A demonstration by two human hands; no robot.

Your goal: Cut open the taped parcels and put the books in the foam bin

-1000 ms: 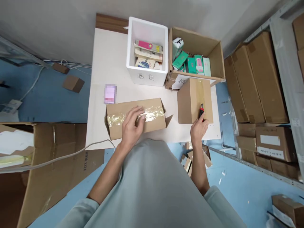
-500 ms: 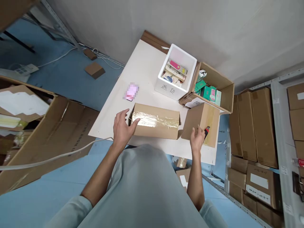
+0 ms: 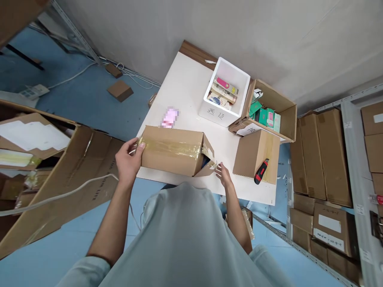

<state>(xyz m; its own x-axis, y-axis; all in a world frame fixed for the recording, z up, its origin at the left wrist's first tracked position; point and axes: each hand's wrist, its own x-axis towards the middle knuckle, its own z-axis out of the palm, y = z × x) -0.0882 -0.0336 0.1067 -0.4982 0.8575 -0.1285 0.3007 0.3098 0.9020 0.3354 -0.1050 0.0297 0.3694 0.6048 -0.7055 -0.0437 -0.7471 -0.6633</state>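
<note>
Long brown cardboard box with glossy yellowish tape is being held over the near side of the white tabletop, the left hand pinching its left end, the right hand keeping loosely spread fingers by the open brown end flap, contact unclear; a rightward tilt could be spilling contents. Farther right, a black-and-red plastic utility knife is lying on a squarish brown cardboard carton, risking sliding if bumped.

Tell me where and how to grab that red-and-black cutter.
The cutter is probably best pinched across its handle, from above and the person's near side: it lies flat on the shorter taped carton, handle end toward the person, narrow tip away.
</note>
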